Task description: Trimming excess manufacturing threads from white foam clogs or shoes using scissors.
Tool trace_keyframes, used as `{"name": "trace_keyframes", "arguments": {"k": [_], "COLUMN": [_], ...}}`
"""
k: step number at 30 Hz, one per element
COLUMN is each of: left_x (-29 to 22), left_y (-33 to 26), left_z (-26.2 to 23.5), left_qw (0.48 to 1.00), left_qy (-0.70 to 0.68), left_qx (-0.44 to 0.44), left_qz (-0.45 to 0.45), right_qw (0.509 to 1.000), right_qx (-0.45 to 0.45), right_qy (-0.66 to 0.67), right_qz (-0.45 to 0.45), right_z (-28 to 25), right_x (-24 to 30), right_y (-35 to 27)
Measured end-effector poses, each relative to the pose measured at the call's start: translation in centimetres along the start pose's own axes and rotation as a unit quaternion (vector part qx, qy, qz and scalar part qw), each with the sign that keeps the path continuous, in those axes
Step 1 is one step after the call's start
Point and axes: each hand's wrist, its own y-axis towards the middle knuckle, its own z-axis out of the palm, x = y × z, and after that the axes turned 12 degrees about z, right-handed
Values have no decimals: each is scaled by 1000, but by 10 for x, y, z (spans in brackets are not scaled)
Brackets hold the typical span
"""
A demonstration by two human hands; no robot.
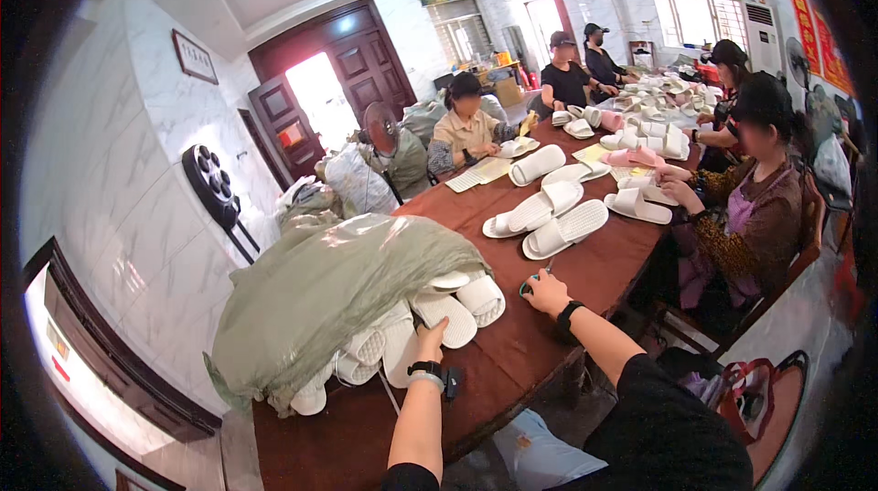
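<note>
My left hand [433,337] grips a white slipper [455,319] at the mouth of a grey-green woven sack [338,262]. More white slippers with patterned soles stick out of the sack around it. On the brown tabletop, my right hand [549,293] is closed around a small tool with teal, loop-like handles, apparently scissors [525,289]; the fingers cover most of it. Just beyond that hand lie several loose slippers, the nearest a white slipper [565,229] with its sole facing up.
A long table with a brown cover [448,208] stretches away, heaped with white and pink slippers [672,93] at its far end. Co-workers sit along both sides, the nearest person [754,180] at the right handling slippers. A fan [380,125] and stuffed sacks [357,180] stand left of the table.
</note>
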Motion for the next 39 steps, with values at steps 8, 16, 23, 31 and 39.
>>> {"name": "trace_keyframes", "arguments": {"k": [8, 16, 23, 31, 39], "left_x": [21, 2, -2, 36, 51], "left_y": [10, -70, -224, -316, -338], "left_z": [-37, -62, -124, -177, -184], "left_qw": [983, 930, 937, 912, 972], "left_qy": [-151, -314, -287, -351, -200], "left_qx": [70, 124, 89, 8, -14], "left_qz": [-82, -145, -178, -212, -122], "right_qw": [994, 998, 991, 726, 805], "right_qx": [19, 30, 97, 439, 354], "right_qy": [-89, -16, 94, 529, 454], "right_qz": [-56, 47, 18, -12, -147], "right_z": [-41, -64, -64, -67, -21], "right_x": [-35, -77, -86, 40, 159], "right_y": [-33, -61, -95, -176, -184]}}
